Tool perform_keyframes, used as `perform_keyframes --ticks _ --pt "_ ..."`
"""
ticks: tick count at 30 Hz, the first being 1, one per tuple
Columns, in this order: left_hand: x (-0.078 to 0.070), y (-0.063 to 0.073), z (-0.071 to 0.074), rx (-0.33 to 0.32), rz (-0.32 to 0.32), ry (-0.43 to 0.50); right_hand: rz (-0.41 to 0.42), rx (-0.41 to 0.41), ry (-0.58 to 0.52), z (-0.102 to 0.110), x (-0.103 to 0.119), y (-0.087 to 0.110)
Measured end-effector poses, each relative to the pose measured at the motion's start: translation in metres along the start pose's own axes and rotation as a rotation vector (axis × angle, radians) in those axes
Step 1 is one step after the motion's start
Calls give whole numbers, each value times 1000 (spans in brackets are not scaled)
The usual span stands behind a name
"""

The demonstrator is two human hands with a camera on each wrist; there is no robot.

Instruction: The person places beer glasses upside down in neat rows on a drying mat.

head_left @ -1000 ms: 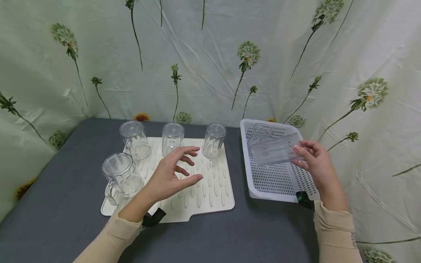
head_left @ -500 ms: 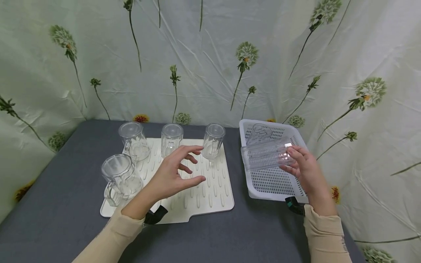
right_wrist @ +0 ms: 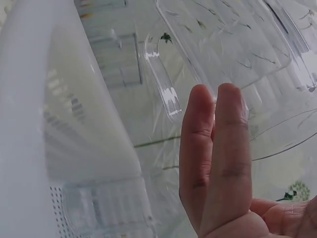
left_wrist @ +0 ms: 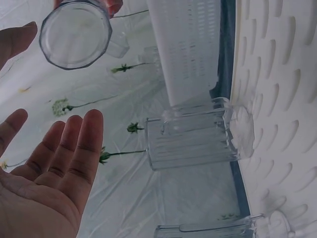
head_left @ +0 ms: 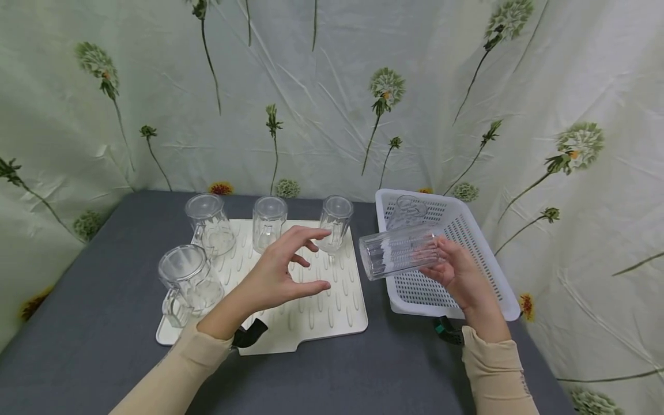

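Note:
My right hand [head_left: 461, 279] grips a clear faceted glass mug [head_left: 391, 252] by one end. The mug lies on its side in the air over the left edge of the white basket [head_left: 485, 248]; its handle [right_wrist: 163, 82] shows in the right wrist view. My left hand [head_left: 280, 271] hovers above the white ridged draining mat [head_left: 337, 317], thumb and fingers spread, with nothing between them. Upside-down mugs stand on the mat: two at the left [head_left: 189, 274], one at the back middle [head_left: 269, 222], one at the back right [head_left: 336, 220].
Another clear mug [head_left: 407, 210] lies in the far left part of the perforated basket. The mat and basket rest on a dark grey table [head_left: 358, 374]. A flower-printed curtain [head_left: 321, 115] rises behind and beside the table.
My right hand has moved left with the mug, from over the basket's middle to past its left edge. My left hand has shifted slightly right, fingers still spread.

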State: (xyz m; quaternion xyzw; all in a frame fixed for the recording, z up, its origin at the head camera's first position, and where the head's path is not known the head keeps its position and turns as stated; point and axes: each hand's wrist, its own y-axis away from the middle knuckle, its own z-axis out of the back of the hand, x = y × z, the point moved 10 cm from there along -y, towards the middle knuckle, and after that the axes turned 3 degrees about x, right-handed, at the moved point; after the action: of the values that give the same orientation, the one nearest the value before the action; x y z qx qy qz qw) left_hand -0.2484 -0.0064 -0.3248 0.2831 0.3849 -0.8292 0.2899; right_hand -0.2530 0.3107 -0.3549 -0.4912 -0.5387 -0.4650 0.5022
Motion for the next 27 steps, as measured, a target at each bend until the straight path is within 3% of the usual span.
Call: perform_keyframes --ticks 5,17,27 --pt "-1 -2 -3 16 -17 7 -21 16 -61 -11 -8 1" --pt "-17 -8 -9 14 -164 -1 -37 135 -113 -37 -18 0" --pt "-23 -9 -12 19 -213 -15 -62 172 -146 -48 -27 0"
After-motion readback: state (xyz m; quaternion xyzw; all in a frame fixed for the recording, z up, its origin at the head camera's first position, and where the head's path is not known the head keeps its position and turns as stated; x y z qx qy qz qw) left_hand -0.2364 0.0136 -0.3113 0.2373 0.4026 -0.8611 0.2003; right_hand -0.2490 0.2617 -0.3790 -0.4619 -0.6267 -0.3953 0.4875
